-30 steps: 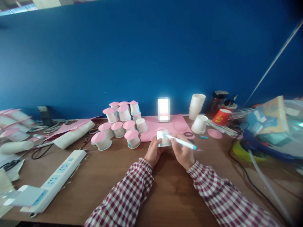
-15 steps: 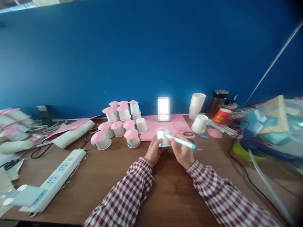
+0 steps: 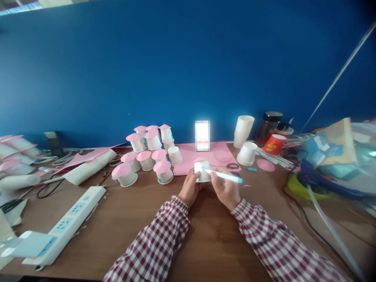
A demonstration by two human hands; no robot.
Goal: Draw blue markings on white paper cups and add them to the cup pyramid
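Note:
My left hand (image 3: 190, 187) is closed around the lower left side of a white paper cup (image 3: 202, 175). A pink paper top shows on the cup, and a blue zigzag runs along its bottom edge. Between the fingers of my right hand (image 3: 227, 190) is a white felt-tip pen (image 3: 227, 176) with a light blue end. Its tip meets the cup's side at a blue drawn patch. Behind the cup lies a pink paper sheet (image 3: 217, 150). A small blue pen cap (image 3: 252, 170) rests on the table to the right.
Several cups with pink cone tops (image 3: 163, 167) stand at the left. A power strip (image 3: 70, 223) and a long stack of cups (image 3: 91, 166) lie further left. White cups (image 3: 247, 153), a red cup (image 3: 274, 145), scissors (image 3: 233, 166) and a bagged pile (image 3: 337, 156) are at the right.
The pen has shifted very slightly, and a bit more blue shows on the cup near its tip. Both hands keep their holds; the whole view has drifted slightly left.

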